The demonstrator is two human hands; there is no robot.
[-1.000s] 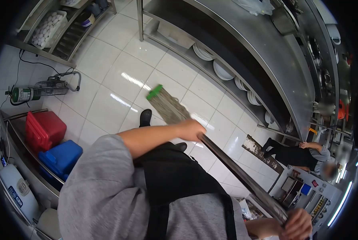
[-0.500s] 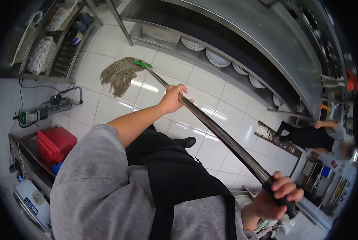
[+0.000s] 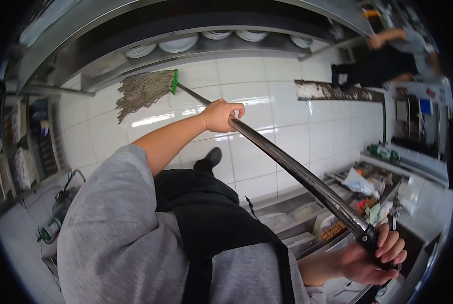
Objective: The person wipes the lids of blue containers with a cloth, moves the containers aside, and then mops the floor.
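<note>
Though grout-lined, glossy kitchen floor (image 3: 248, 74) beneath mop (image 3: 148, 90).

Barrel distortion curves the far counter (image 3: 186, 19); corners fall to black. Glare streaks the bright floor (image 3: 252, 147). The far-right person (image 3: 383, 66) appears blurred.

Mop head (image 3: 146, 91) has swung round: 1.0 s ago I saw its strands trail from the green clamp (image 3: 175, 82) towards the left hand (image 3: 221, 115); now they spread the opposite way, flatter than the clump of 0.5 s ago, beside the plate shelf (image 3: 226, 45). Bare shaft (image 3: 195, 95) now shows between hand and clamp. View has turned: shelf spans the top, co-worker (image 3: 398, 66) sits higher, bags and packets (image 3: 360, 182) show more fully.
</note>
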